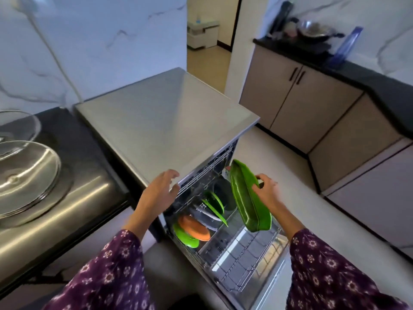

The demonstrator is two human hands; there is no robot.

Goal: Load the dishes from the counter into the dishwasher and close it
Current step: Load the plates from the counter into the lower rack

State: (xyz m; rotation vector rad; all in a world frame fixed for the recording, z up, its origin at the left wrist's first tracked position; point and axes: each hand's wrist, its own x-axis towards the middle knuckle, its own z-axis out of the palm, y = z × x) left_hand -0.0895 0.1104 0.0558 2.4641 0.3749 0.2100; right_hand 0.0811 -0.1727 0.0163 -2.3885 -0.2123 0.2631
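Right hand (264, 190) gripping the long green dish (248, 198) by one long edge, thumb on the near side, fingers curled behind. Dish tipped steeply on its edge, held in the air just left of that hand, over the pulled-out lower rack (241, 260) of the open dishwasher (165, 121).

Left hand (159, 189) holding nothing, fingers loose and slightly spread, fingertips at the front lip of the dishwasher top, perhaps touching it (blur hides the contact).

Between the two hands, down in the rack: upright green plates (214, 204) standing on edge, with a dark round vessel (225, 195) just behind them. Below the left hand and nearer the body: orange plate (194, 228) leaning on a lime-green plate (184, 237), both in the rack's left end, well apart from the held dish.

Well left of the left hand: steel lids (26, 175) stacked on the dark counter (73, 139). Purple flowered sleeves (116, 271) on both forearms.
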